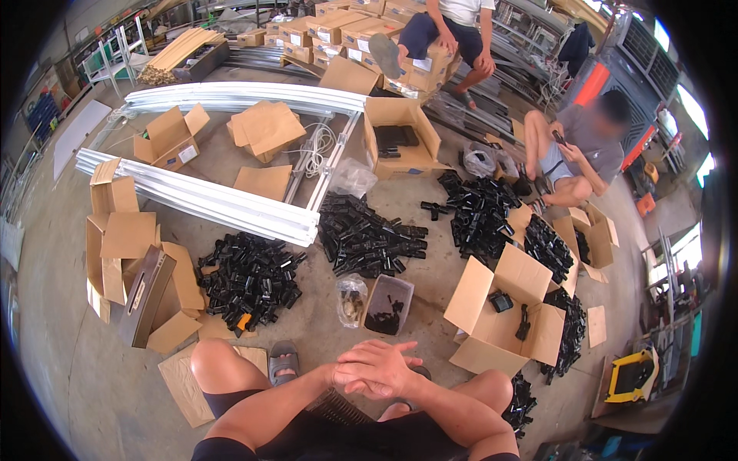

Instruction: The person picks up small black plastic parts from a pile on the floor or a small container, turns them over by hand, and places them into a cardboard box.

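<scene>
My hands are clasped together above my lap, with no tool or part visible in them. My right hand [387,367] lies across the other, its fingers bent over it and pointing left. Underneath, my left hand [347,376] is partly hidden, and some of its fingers stretch out past the right side. Closest ahead of them is a grey bin [409,307] with a few small black pieces in the bottom. A clear plastic bag [352,296] holding small brownish parts stands against the bin's left side.
Heaps of black plastic-looking parts lie left [250,280], ahead [365,234] and right [480,215]. Open cartons stand left [127,234] and right [473,349]. White metal profiles [207,200] lie beyond. One person [588,146] sits at right holding a black part; another [453,34] sits on boxes.
</scene>
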A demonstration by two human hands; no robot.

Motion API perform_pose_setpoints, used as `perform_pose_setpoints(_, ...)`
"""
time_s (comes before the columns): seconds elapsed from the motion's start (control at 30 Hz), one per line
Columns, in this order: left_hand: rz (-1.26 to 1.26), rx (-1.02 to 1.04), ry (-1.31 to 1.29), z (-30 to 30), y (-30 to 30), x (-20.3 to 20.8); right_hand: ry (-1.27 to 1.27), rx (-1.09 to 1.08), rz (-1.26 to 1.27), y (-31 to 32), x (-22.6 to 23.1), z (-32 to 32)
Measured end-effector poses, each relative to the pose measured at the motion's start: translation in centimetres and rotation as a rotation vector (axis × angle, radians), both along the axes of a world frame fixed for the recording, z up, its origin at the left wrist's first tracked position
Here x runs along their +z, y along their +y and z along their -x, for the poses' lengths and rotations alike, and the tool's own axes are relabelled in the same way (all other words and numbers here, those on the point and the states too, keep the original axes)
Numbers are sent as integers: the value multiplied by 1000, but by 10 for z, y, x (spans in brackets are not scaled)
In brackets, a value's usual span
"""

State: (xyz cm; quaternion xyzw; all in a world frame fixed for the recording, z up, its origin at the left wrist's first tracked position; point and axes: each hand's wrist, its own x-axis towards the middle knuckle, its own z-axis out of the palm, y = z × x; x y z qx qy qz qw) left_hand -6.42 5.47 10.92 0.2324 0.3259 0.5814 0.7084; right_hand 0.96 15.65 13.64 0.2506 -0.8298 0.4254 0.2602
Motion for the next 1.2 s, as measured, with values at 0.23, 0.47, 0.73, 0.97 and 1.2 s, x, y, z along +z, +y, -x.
perform_pose_setpoints(0.23,22,12,10,1,-2,-2,-61,-21,38,-1,9,-3)
perform_pose_setpoints(0.47,34,12,29,2,0,-1,-68,-25,58,-1,-20,-9)
perform_pose_setpoints(0.73,42,16,38,1,-1,0,-27,24,31,1,4,-4)
perform_pose_setpoints(0.97,56,18,47,0,-5,0,-48,-6,16,1,14,-1)
perform_pose_setpoints(1.2,73,22,50,-2,-11,-2,-119,7,-5,8,23,1)
